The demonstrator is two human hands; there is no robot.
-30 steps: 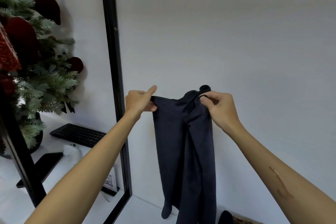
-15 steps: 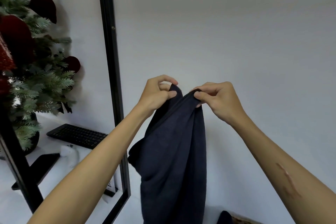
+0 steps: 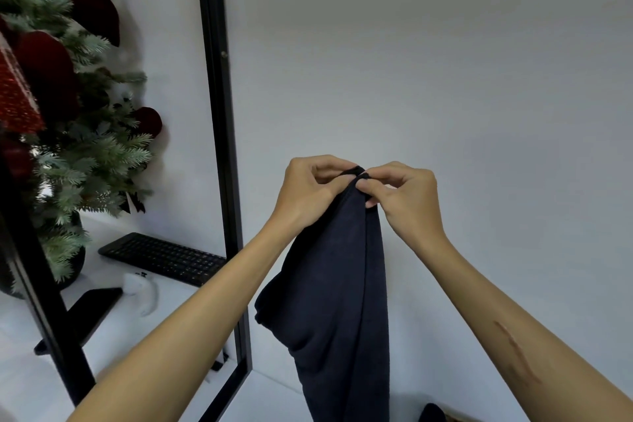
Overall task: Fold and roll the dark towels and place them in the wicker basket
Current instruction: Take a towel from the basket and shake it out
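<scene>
A dark navy towel (image 3: 339, 301) hangs in the air in front of the white wall, doubled lengthwise. My left hand (image 3: 308, 192) and my right hand (image 3: 404, 199) pinch its top corners, which meet between my fingertips. The towel's lower end runs out of the bottom of the view. Another dark towel (image 3: 432, 414) peeks in at the bottom edge, with a sliver of the wicker basket (image 3: 454, 418) beside it.
A black-framed glass panel (image 3: 219, 147) stands to the left. Behind it are a decorated fir tree (image 3: 61, 134), a black keyboard (image 3: 164, 259), a dark phone (image 3: 89, 312) and a small white object (image 3: 142, 291) on a white surface.
My hands have come together, bringing the towel's two top corners to meet. The towel has gone from spread out to doubled and bunched on the left.
</scene>
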